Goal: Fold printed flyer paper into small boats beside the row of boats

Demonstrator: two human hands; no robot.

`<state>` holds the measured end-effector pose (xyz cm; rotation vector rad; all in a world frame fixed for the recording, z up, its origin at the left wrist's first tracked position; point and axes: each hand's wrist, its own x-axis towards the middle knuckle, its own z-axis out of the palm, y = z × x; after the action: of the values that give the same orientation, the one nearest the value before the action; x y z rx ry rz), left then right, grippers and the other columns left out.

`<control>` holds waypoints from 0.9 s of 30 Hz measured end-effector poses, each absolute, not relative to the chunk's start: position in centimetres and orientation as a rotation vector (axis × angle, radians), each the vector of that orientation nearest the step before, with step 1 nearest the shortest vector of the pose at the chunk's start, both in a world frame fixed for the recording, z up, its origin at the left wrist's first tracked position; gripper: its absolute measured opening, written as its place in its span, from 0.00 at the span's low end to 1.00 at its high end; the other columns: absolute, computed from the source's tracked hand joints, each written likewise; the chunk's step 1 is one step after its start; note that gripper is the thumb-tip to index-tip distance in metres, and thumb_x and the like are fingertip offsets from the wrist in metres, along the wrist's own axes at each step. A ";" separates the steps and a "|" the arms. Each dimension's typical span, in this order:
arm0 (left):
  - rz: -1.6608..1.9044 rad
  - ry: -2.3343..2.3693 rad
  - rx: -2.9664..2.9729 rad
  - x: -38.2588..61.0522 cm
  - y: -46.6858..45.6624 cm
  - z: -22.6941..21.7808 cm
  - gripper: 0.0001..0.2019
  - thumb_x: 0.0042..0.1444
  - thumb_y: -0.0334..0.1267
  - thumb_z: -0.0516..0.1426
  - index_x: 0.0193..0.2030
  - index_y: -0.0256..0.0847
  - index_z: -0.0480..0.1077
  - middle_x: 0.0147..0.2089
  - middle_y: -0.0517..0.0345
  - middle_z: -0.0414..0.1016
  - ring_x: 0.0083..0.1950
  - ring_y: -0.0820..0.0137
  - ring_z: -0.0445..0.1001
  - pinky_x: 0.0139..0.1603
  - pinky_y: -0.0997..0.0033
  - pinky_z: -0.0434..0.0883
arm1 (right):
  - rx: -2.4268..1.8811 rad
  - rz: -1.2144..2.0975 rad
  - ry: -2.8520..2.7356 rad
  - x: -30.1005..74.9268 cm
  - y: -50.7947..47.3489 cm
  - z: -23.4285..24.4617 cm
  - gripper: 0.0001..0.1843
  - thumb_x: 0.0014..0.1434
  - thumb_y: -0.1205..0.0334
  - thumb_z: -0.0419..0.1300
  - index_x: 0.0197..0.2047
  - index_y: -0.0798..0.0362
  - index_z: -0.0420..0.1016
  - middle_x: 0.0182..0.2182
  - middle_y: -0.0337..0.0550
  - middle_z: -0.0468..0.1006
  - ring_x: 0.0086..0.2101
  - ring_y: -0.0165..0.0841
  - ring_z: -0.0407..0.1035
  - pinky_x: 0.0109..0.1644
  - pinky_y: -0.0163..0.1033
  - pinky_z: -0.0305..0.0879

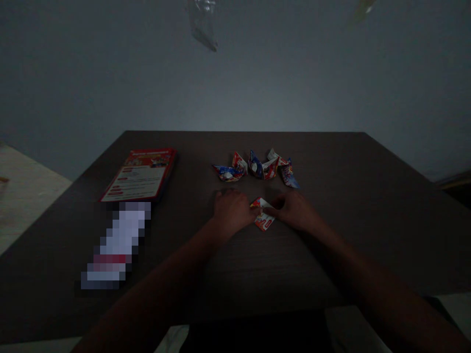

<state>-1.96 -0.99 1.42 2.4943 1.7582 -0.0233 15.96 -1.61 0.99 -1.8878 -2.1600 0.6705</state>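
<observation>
A small folded piece of printed paper (265, 223), red, white and yellow, lies on the table between my hands, one corner pointing toward me. My left hand (232, 211) is closed at its left edge, with the thumb pressing on the paper. From the other side, my right hand (296, 210) pinches the paper's right edge, thumb across the top. The fingertips of both hands are partly hidden in the dim light. Just beyond stand several folded paper boats, among them a blue and red one (230, 172) and another (255, 164) beside it.
On the left of the dark table (206, 142) lies a stack of printed red and white sheets (142, 171). A phone-like object (119, 240), blurred out, sits nearer to me. Behind the table rises a grey wall (294, 73) with a clear plastic bag (204, 24) hanging on it.
</observation>
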 end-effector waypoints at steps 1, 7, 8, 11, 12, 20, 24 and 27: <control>-0.024 1.758 2.494 -2.0 -1.0 1.4 0.28 0.55 0.59 0.48 0.36 0.35 0.75 0.42 0.41 0.76 0.47 0.53 0.72 0.48 0.52 0.66 | -1.882 0.674 -2.158 16.0 -1.6 1.0 0.19 0.52 0.46 0.59 0.31 0.54 0.79 0.30 0.45 0.80 0.30 0.35 0.72 0.29 0.35 0.58; 0.003 1.754 2.509 -1.9 -1.0 1.3 0.27 0.54 0.59 0.49 0.37 0.35 0.75 0.41 0.41 0.76 0.46 0.52 0.72 0.47 0.51 0.67 | -1.927 0.608 -2.164 15.8 -1.7 0.8 0.20 0.52 0.45 0.59 0.33 0.54 0.79 0.31 0.47 0.80 0.31 0.36 0.73 0.30 0.36 0.60; -0.002 1.752 2.508 -1.9 -1.0 1.3 0.27 0.54 0.59 0.49 0.37 0.35 0.75 0.41 0.41 0.76 0.46 0.52 0.72 0.47 0.51 0.67 | -1.927 0.607 -2.166 15.8 -1.7 0.8 0.20 0.52 0.45 0.59 0.33 0.54 0.79 0.31 0.47 0.80 0.31 0.36 0.73 0.30 0.35 0.60; 0.001 1.757 2.508 -2.0 -1.0 1.3 0.27 0.55 0.59 0.49 0.37 0.35 0.75 0.42 0.42 0.76 0.47 0.53 0.72 0.47 0.53 0.67 | -1.929 0.617 -2.160 15.6 -1.8 0.9 0.19 0.52 0.46 0.59 0.33 0.54 0.79 0.31 0.46 0.80 0.31 0.36 0.73 0.29 0.35 0.60; 0.004 1.758 2.508 -2.0 -1.0 1.2 0.27 0.55 0.59 0.49 0.37 0.35 0.75 0.42 0.42 0.76 0.47 0.53 0.72 0.47 0.53 0.67 | -1.930 0.619 -2.157 15.6 -1.8 0.9 0.19 0.52 0.46 0.59 0.32 0.54 0.79 0.31 0.46 0.80 0.30 0.36 0.73 0.29 0.35 0.60; 0.003 1.760 2.479 -2.0 -0.9 1.2 0.27 0.54 0.59 0.50 0.37 0.36 0.76 0.42 0.41 0.76 0.47 0.52 0.72 0.48 0.51 0.66 | -1.852 0.760 -2.117 16.2 -1.4 0.9 0.10 0.51 0.58 0.62 0.34 0.56 0.78 0.31 0.44 0.81 0.30 0.33 0.73 0.31 0.34 0.61; -0.013 1.771 2.466 -1.9 -1.0 1.4 0.26 0.54 0.60 0.50 0.37 0.37 0.75 0.43 0.43 0.76 0.48 0.53 0.72 0.49 0.53 0.66 | -1.870 0.702 -2.126 16.2 -1.5 0.9 0.10 0.50 0.59 0.62 0.35 0.55 0.78 0.31 0.43 0.81 0.30 0.33 0.73 0.30 0.34 0.61; -0.002 1.767 2.481 -2.0 -1.0 1.4 0.27 0.54 0.60 0.50 0.36 0.37 0.75 0.42 0.42 0.76 0.47 0.53 0.73 0.48 0.52 0.67 | -1.834 0.768 -2.103 16.5 -1.5 1.0 0.11 0.50 0.61 0.62 0.37 0.56 0.78 0.32 0.44 0.81 0.30 0.33 0.73 0.31 0.34 0.62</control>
<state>-1.99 -1.05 1.40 2.4811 1.7675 -0.0024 16.45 -1.47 1.02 -1.8341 -2.1034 0.7678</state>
